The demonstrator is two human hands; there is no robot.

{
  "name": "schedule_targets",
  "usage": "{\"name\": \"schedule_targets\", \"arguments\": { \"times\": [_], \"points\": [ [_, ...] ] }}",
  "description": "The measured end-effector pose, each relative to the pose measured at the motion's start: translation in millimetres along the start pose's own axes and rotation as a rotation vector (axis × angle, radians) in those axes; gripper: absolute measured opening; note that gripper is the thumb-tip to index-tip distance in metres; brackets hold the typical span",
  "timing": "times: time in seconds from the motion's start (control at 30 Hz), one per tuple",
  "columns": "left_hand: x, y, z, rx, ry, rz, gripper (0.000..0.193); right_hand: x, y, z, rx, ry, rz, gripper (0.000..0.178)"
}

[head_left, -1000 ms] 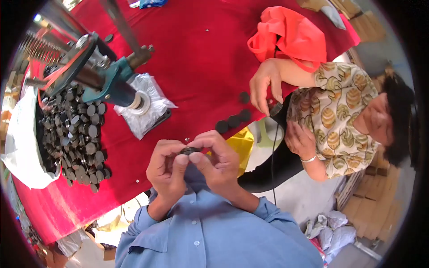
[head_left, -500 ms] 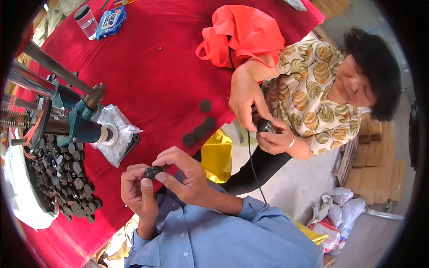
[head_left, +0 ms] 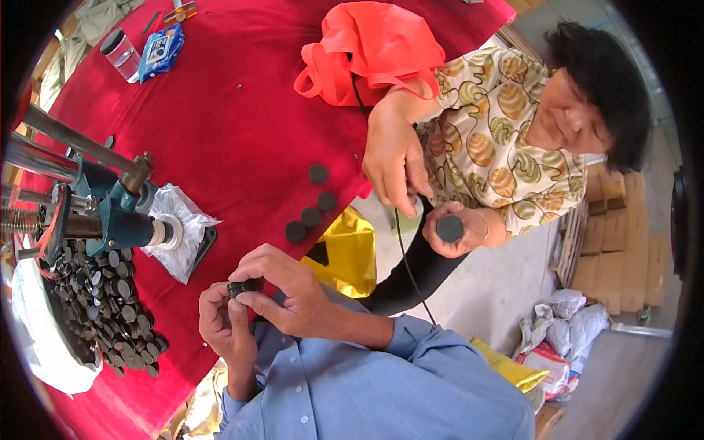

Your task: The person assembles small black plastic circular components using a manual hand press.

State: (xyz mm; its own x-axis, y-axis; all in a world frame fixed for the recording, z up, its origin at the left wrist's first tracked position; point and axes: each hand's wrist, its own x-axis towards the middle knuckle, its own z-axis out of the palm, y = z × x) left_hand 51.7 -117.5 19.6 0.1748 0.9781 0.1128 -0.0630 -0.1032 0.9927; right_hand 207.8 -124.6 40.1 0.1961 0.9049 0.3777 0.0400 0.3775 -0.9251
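Observation:
Between my two hands, above the table's near edge, is a small round black piece (head_left: 239, 288) with a groove around its side. My left hand (head_left: 226, 323) pinches it from the left, thumb up against its underside. My right hand (head_left: 284, 287) grips its other side between thumb and bent fingers. Just beyond my hands, several flat black discs (head_left: 311, 216) lie in a loose row on the red cloth. Across the corner, a co-worker's hand (head_left: 473, 229) holds a similar dark disc (head_left: 449, 228), face up; that person's other hand hangs beside it.
A green hand press (head_left: 121, 213) stands at left, beside a plastic-covered part (head_left: 180, 231). A heap of black discs (head_left: 121, 308) lies near it. Farther back are a jar (head_left: 121, 55), a blue wipes packet (head_left: 161, 51) and a red bag (head_left: 374, 51). A cable (head_left: 405, 257) hangs down.
The co-worker's hands have parted, and the disc now shows its flat face in one of them. My hands still hold the black piece, turned slightly. The whole view has shifted a little.

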Motion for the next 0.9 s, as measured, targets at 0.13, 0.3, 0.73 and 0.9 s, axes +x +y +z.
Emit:
{"name": "schedule_targets", "arguments": {
  "times": [0.13, 0.3, 0.73, 0.9],
  "points": [
    [-3, -1, -2, 0.01, -0.03, -0.05, 0.015, 0, -4, 0, -0.006, -0.027, -0.009, 0.028],
    [-4, -6, -3, 0.022, -0.096, -0.012, 0.016, -3, -2, 0, -0.018, -0.048, -0.034, 0.03],
    [24, 27, 10, 0.215, -0.018, 0.309, 0.034, 13, -8, -23, -0.225, -0.13, -0.112, 0.034],
    [20, 26, 1, 0.176, -0.01, 0.304, 0.027, 9, -4, -16, -0.055, -0.112, -0.013, 0.035]
  ]
}}
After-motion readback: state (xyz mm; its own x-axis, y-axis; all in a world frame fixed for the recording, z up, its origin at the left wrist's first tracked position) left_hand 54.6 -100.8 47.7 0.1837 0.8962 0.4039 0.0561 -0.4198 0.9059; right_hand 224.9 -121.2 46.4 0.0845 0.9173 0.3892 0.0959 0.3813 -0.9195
